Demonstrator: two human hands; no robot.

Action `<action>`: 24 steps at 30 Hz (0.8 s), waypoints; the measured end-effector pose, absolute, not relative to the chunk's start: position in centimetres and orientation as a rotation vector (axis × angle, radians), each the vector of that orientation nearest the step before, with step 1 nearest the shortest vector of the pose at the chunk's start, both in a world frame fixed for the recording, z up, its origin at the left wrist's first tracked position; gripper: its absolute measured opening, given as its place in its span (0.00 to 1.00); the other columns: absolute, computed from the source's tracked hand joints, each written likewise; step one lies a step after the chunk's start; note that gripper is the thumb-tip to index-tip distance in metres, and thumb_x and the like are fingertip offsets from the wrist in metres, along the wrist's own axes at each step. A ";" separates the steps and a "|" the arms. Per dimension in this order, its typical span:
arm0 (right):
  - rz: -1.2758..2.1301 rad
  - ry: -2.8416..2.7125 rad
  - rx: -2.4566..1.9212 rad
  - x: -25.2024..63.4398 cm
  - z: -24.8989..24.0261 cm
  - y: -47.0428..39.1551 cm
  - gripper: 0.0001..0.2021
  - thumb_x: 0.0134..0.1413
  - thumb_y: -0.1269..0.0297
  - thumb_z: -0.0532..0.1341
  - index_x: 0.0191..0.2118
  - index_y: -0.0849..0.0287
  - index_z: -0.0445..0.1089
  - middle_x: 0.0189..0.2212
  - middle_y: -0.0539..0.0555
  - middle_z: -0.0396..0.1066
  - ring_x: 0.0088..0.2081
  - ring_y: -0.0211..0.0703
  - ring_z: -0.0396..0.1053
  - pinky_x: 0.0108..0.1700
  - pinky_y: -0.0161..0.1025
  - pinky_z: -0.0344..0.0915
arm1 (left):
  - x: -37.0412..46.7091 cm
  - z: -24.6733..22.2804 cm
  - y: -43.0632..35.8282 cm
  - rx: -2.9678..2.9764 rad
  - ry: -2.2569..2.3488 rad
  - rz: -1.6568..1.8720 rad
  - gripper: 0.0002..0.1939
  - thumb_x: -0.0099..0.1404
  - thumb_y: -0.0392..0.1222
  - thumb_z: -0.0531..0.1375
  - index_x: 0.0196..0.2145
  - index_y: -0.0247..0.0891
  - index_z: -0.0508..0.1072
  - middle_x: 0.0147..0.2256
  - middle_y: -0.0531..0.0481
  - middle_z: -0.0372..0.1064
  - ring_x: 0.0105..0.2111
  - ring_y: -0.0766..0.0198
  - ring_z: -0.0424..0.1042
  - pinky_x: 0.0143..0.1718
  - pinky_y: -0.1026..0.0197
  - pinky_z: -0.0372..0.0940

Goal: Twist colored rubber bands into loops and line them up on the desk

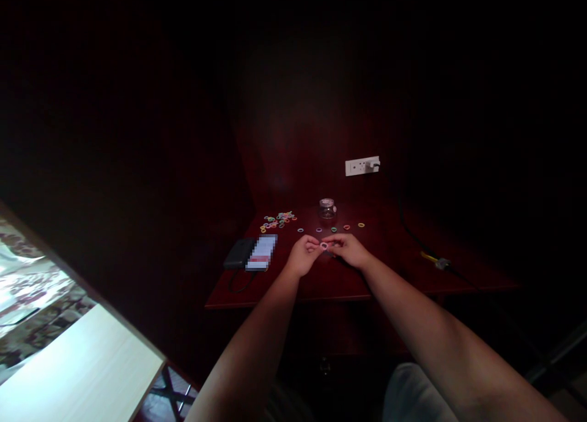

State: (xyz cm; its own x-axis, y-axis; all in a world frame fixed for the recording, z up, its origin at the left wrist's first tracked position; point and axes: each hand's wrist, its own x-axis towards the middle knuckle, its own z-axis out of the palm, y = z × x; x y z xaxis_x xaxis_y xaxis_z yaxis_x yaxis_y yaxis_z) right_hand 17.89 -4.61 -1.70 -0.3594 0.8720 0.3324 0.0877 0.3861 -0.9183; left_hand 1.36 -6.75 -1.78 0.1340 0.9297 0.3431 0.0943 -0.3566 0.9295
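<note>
Between my left hand [304, 255] and my right hand [347, 249] is a small pale pink hair tie [324, 246]. The fingertips of both hands pinch it from either side, just above the dark red table. Beyond my fingers lies a spaced row of hair ties, among them a purple hair tie [319, 230], a green hair tie [334, 229], a red hair tie [347, 227] and a yellow hair tie [361, 225]. Farther left is a loose heap of many-coloured hair ties [285, 216]. A small clear jar [327, 210] stands behind the row.
Left of my hands are a phone [262, 252] with a lit, blurred screen and a dark flat case [239, 253]. A wall socket [362, 166] has a plug in it. A dark cable with a yellow piece [429, 257] lies right. The table's front edge [321, 299] is near my forearms.
</note>
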 end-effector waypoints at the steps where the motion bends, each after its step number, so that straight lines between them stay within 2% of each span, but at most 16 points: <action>1: 1.069 -1.741 -0.850 17.9 -1.7 -4.6 0.18 0.39 0.64 0.63 0.39 0.66 0.71 0.23 0.52 0.69 0.20 0.32 0.60 0.23 0.32 0.58 | 1.3 -1.8 -6.7 1.613 1.012 1.317 0.18 0.48 0.47 0.65 0.31 0.34 0.64 0.25 0.50 0.69 0.25 0.69 0.68 0.27 0.67 0.60; 6: 1.065 -1.751 -0.837 17.9 -1.5 -4.8 0.18 0.39 0.64 0.63 0.39 0.66 0.71 0.23 0.51 0.68 0.20 0.31 0.59 0.24 0.32 0.57 | 1.4 -1.7 -6.8 1.611 1.001 1.311 0.18 0.49 0.45 0.64 0.33 0.34 0.63 0.25 0.51 0.68 0.25 0.70 0.67 0.26 0.67 0.59; 15: 1.009 -1.794 -0.885 18.0 -2.0 -4.4 0.15 0.41 0.57 0.63 0.33 0.65 0.73 0.20 0.51 0.68 0.20 0.32 0.59 0.23 0.32 0.56 | 1.2 -2.1 -6.5 1.613 1.003 1.320 0.17 0.50 0.43 0.64 0.34 0.35 0.62 0.26 0.51 0.68 0.25 0.68 0.68 0.28 0.66 0.60; 24: 1.000 -1.757 -0.931 17.9 -1.5 -4.9 0.15 0.42 0.55 0.62 0.29 0.65 0.70 0.18 0.49 0.65 0.19 0.32 0.59 0.22 0.31 0.56 | 1.3 -1.9 -6.5 1.633 1.034 1.334 0.15 0.51 0.42 0.63 0.35 0.32 0.68 0.29 0.47 0.69 0.28 0.68 0.68 0.31 0.65 0.63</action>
State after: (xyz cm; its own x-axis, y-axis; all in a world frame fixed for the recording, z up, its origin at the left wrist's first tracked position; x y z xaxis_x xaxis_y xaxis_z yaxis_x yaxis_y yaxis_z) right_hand 17.88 -4.93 -1.46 -0.3279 0.8875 0.3238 0.1749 0.3939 -0.9024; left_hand 1.28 -6.48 -1.87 0.1209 0.9256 0.3588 0.1164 -0.3722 0.9208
